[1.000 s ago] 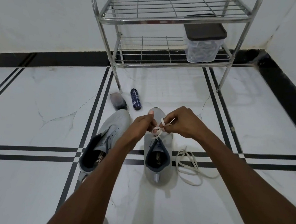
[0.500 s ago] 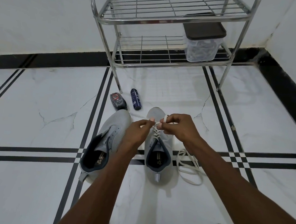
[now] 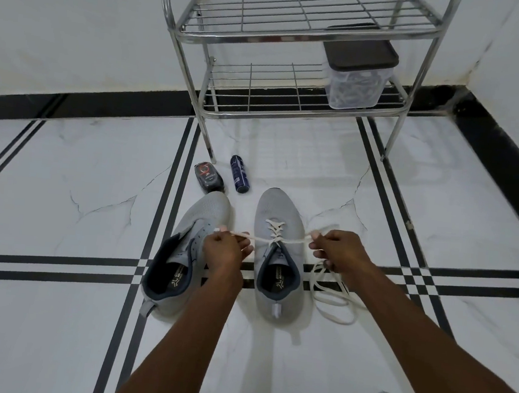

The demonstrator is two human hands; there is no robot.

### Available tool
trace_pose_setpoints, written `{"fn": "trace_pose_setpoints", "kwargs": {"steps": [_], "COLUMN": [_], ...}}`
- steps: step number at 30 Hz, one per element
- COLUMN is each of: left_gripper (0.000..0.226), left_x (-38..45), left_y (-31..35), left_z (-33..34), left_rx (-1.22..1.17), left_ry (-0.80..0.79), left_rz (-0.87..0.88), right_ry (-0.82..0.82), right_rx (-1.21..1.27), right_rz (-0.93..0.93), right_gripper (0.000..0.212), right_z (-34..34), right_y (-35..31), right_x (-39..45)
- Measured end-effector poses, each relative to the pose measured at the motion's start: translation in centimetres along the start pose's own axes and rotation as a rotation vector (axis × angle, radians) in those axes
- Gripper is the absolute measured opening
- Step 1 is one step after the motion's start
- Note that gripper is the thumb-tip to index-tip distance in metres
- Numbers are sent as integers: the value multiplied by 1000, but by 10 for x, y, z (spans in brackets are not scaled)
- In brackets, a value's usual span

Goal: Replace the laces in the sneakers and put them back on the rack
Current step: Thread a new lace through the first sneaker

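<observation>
On the floor before the rack (image 3: 299, 35), our left hand (image 3: 224, 250) pinches one lace (image 3: 275, 237) end over the unlaced sneaker (image 3: 183, 252), our right hand (image 3: 340, 251) pinching the other beside the laced sneaker (image 3: 278, 217).

Two sneakers (image 3: 274, 245) side by side on floor (image 3: 62, 193); rack (image 3: 299, 35) at twelve o'clock, spare lace (image 3: 333, 301) at three, two containers (image 3: 222, 177) between.
</observation>
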State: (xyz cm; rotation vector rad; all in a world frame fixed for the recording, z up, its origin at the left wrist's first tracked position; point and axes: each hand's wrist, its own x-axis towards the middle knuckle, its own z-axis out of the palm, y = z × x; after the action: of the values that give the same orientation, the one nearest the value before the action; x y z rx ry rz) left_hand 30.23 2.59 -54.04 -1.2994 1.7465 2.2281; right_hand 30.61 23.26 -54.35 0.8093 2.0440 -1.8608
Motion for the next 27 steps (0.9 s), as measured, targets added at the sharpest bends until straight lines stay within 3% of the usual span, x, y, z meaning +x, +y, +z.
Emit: {"fn": "trace_pose_setpoints", "kwargs": {"steps": [4, 7, 11, 15, 23, 27], "left_gripper": [42, 33, 30, 23, 24, 20], "left_x": [-6, -10, -10, -6, -7, -3], "left_y": [-16, -21, -27, -32, -38, -31], "left_z": [6, 6, 1, 3, 8, 4], "left_rx": [155, 280, 392, 513, 524, 435], "left_ry": [-208, -289, -264, -192, -104, -199], "left_rz": [-29, 10, 171, 365, 298, 255], "right_ry": [-165, -211, -109, -51, 18, 29], "right_rx": [102, -8, -200, -220, 24, -87], "right_rz": [-13, -84, -176, -134, 36, -82], "right_gripper": [21, 14, 21, 23, 24, 18], "right_z": [19, 28, 31, 32, 37, 33], "right_y": [-1, -2, -2, -2, 11, 5], "right_x": [-8, -11, -11, -10, -9, -14]}}
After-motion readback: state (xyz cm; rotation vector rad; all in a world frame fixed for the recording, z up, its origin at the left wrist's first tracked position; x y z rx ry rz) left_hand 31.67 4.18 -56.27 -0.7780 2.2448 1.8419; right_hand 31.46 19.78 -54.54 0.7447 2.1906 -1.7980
